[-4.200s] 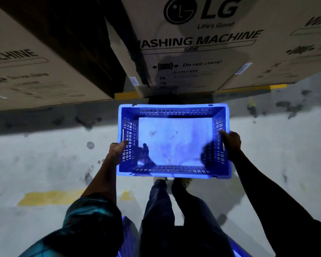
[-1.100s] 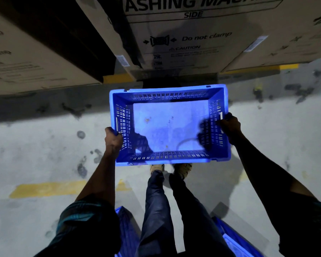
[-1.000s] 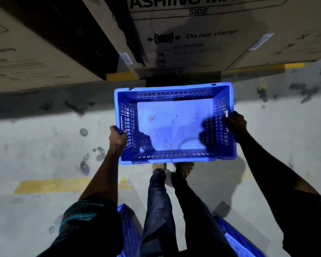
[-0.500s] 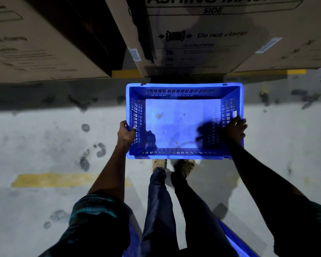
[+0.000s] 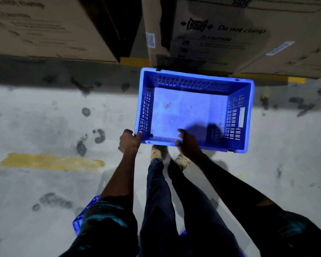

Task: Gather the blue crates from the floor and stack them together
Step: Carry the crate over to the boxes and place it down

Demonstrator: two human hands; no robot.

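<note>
Crate (image 5: 193, 112), empty, sits right of frame centre, held above the floor (image 5: 35, 117). Left hand (image 5: 129, 141) grips its near-left corner; right hand (image 5: 188, 143), formerly on the right side, now grips the near rim.

A crate (image 5: 193, 108) sits ahead at twelve o'clock, both hands on its near rim: left hand (image 5: 129, 142) at the near-left corner, right hand (image 5: 188, 143) mid-rim. Cardboard boxes (image 5: 220, 34) stand behind it.
</note>
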